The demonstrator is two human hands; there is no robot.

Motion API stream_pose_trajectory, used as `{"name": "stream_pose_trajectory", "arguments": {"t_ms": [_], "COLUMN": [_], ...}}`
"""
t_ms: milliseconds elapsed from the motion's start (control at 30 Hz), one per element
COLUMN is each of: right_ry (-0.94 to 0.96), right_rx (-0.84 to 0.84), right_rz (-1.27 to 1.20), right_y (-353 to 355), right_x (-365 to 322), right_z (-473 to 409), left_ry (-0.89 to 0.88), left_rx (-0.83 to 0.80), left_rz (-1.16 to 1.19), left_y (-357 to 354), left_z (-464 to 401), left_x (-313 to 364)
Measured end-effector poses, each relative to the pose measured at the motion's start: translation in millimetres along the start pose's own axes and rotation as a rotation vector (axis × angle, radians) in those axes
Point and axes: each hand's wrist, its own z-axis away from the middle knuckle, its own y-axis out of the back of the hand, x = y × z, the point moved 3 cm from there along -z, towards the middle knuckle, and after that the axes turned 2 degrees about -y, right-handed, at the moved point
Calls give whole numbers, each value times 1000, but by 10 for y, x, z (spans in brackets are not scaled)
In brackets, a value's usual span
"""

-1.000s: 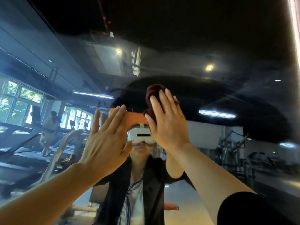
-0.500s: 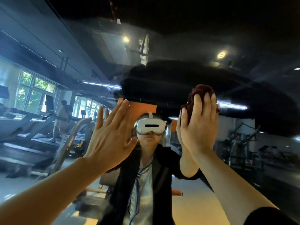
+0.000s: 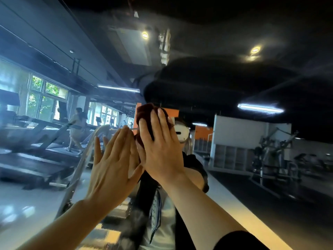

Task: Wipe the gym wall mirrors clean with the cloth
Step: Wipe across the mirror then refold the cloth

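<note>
Cloth: my dark red cloth (image 3: pixel 145 112) is bunched at the centre of the frame, flat against the mirror (image 3: pixel 234 78); its long axis runs up and down, the rounded top pointing toward the upper edge of the frame.
Right hand: my right hand (image 3: pixel 160 147) lies over the cloth with straight fingers pointing up and slightly left, palm pressing it to the glass, nothing gripped; the forearm rises from the lower right of the frame.
Left hand: my left hand (image 3: pixel 111 165) is just left of the right one, fingers straight and together, pointing up and right, thumb spread toward the right wrist; it holds nothing, and I cannot tell whether the palm meets the glass.
Mirror: it fills the frame, with treadmills (image 3: pixel 36 141) reflected at the left and lit windows (image 3: pixel 45 98) above them.
</note>
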Motion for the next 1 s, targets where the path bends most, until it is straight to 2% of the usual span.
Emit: {"name": "stream_pose_trajectory", "arguments": {"t_ms": [133,400,600,800,933,1000], "right_ry": [76,-276,-423,-43,-45,21], "right_rx": [-14,56,78,-33,-32,-48], "right_rz": [7,39,35,-54,-49,-41], "right_y": [120,498,428,110,50,64], "right_x": [330,1434,1150,113,-115,-71], "right_z": [247,969,1123,999,1003,1036], "left_ry": [25,24,28,47,99,108], "left_rx": [-14,-58,-57,-34,-70,-74], "left_rz": [56,140,118,110,127,139], "left_y": [-82,-200,-174,-177,-213,-214], "left_z": [92,186,351,663,884,937], "left_x": [286,736,699,509,428,486]}}
